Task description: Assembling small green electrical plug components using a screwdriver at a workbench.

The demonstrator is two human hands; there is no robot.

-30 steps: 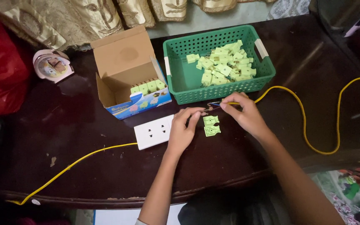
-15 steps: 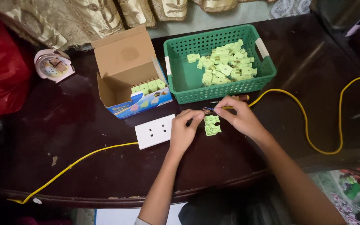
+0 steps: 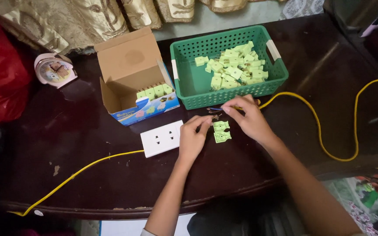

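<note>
Both hands (image 3: 195, 137) (image 3: 248, 120) pinching stripped wire ends (image 3: 215, 114), opened green plug (image 3: 221, 131) just below between them

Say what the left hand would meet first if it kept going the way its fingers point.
The left hand points up-right; first come the stripped wire ends at its fingertips, then likely the green basket wall.

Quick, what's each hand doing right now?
Left hand: fingertips pinched on the bare wire ends of the yellow cable.
Right hand: pinching the same cable's end, above the green plug halves.
</note>
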